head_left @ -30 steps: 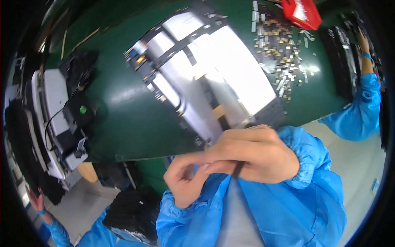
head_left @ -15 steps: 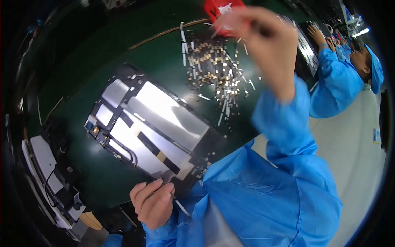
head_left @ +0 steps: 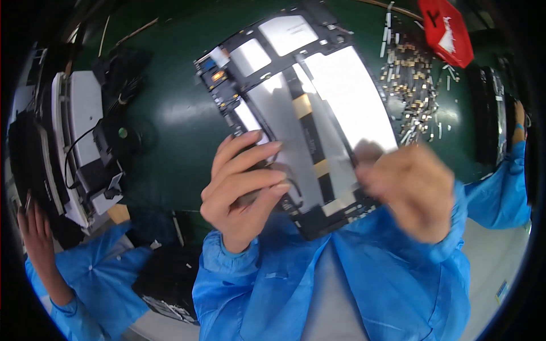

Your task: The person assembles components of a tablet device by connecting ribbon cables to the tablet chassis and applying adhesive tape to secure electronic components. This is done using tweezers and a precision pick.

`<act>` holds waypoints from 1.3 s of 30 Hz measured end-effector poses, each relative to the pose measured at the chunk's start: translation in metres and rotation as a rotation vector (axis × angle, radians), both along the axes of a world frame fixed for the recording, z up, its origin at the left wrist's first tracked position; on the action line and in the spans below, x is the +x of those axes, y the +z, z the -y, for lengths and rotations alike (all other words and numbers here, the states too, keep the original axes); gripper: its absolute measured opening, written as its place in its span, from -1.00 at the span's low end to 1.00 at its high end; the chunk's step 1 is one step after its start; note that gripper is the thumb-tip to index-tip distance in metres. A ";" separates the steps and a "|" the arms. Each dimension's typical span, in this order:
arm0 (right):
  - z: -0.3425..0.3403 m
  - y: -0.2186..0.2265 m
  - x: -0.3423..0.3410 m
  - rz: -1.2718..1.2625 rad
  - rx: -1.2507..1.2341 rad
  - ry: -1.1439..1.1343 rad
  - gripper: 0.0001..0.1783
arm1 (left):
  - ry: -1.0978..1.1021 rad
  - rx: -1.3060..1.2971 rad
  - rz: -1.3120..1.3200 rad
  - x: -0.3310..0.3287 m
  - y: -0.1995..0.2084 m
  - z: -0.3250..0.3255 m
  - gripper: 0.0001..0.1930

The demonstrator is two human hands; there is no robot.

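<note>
An opened tablet [head_left: 277, 116] with silver battery panels, a black frame and a dark flex cable [head_left: 310, 133] with tan tape is tilted in front of me. My left hand [head_left: 242, 184] grips its left edge, fingers over the front face. Blurred by motion, my right hand [head_left: 412, 190] is curled at the tablet's lower right part, with its fingertips over the silver panel. Whatever lies between those fingertips is hidden. Beyond the tablet's right side is a pile of small flex cables and strips [head_left: 410, 79], gold, black and white.
A red bin [head_left: 462, 42] holding white scraps stands at the far right on the green table [head_left: 162, 162]. White and grey equipment [head_left: 85, 113] with black cables is at left. One co-worker's hand [head_left: 37, 233] shows at lower left, another's blue sleeve [head_left: 503, 190] at right.
My right hand has come down from the red bin to the tablet. My left hand now grips the tablet higher on its left edge. The view has shifted, bringing a co-worker in at left.
</note>
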State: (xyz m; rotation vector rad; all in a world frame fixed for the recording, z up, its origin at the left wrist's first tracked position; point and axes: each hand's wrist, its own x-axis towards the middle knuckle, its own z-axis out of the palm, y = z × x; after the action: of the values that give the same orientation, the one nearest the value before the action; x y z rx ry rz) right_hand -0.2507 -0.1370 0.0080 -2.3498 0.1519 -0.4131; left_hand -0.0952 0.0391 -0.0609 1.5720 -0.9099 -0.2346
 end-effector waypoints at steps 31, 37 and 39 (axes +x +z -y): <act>-0.044 -0.037 0.017 0.061 -0.280 0.156 -0.66 | -0.025 0.089 0.307 0.024 0.007 0.018 -0.87; -0.046 -0.035 0.017 0.028 -0.322 0.158 -0.67 | -0.035 0.139 0.261 0.026 0.002 0.016 -0.90; -0.047 -0.036 0.018 0.022 -0.330 0.162 -0.67 | -0.041 0.121 0.257 0.026 0.002 0.019 -0.91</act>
State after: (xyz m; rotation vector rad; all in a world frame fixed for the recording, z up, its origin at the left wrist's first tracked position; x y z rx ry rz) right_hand -0.2331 -0.0900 -0.0283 -2.6557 -0.1267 -0.4088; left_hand -0.0692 0.0206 -0.0588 1.7232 -1.1462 -0.1191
